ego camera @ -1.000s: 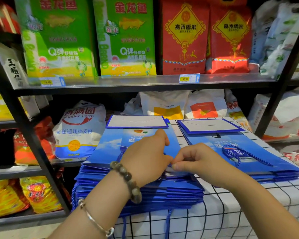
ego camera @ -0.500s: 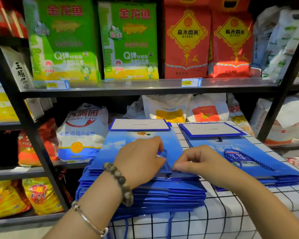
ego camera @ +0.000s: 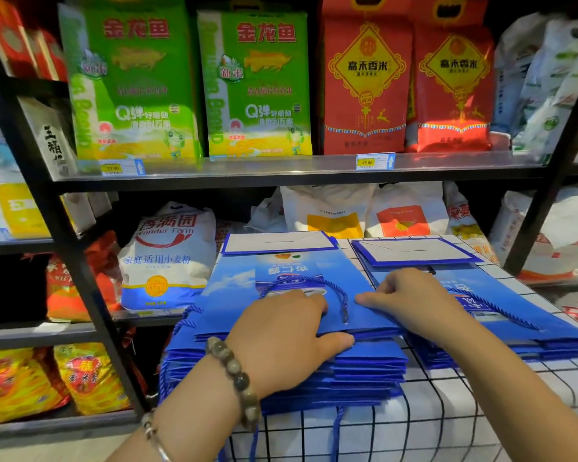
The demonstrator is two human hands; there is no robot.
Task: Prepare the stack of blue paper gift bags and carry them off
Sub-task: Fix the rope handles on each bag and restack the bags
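The stack of blue bags (ego camera: 234,295) lies on the bench (ego camera: 447,411) under your hands, your left hand (ego camera: 281,331) clamping its near edge, your right hand (ego camera: 411,298) touching its right side, grip unclear.

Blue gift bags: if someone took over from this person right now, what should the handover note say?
Left hand: fingers on top of the left stack, thumb at its front edge, gripping the top bags.
Right hand: fingers curled at that stack's right edge; whether it pinches anything is unclear.
Both stacks lie flat on the checked table, the right stack alongside.
Done: nothing lifted yet.
Left: square up the stack, lift it, carry it off.
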